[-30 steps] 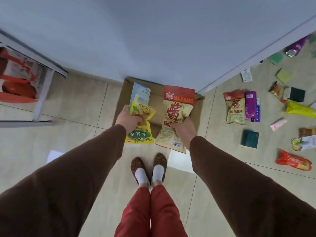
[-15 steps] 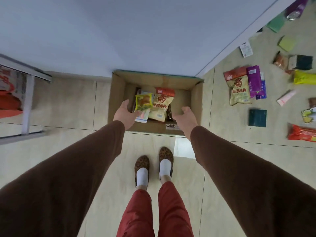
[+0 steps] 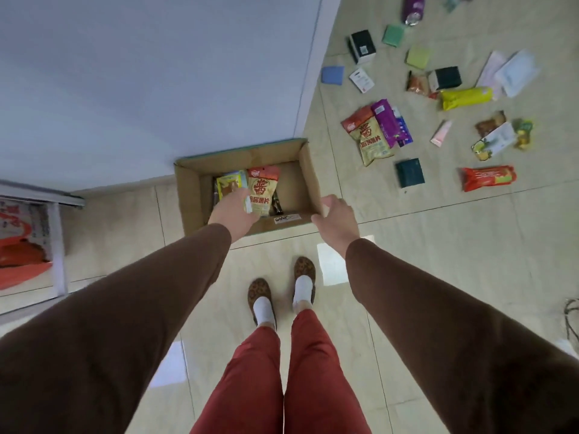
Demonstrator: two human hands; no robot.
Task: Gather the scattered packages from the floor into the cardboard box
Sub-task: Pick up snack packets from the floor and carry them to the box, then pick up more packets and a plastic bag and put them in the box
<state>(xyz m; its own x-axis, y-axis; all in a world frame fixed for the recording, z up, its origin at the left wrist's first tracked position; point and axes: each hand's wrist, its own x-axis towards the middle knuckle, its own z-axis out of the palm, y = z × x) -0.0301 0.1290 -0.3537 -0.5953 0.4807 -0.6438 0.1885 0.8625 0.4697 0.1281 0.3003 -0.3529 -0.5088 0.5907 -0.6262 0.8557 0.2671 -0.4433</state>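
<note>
The cardboard box (image 3: 308,178) stands open on the tiled floor (image 3: 438,245) against the wall, plain corrugated board with flaps up; a red-and-tan crinkled snack bag (image 3: 262,191) and a yellow pouch (image 3: 228,187) lie at its left side. Both hands are empty: the left hand (image 3: 233,211) hovers over the near-left corner, fingers loosely spread; the right hand (image 3: 336,216) hangs beside the near-right corner, fingers apart. Judgement: a deposit step is complete; next calls for turning right to the scattered packages (image 3: 369,137), glossy film bags and small flat cartons.
</note>
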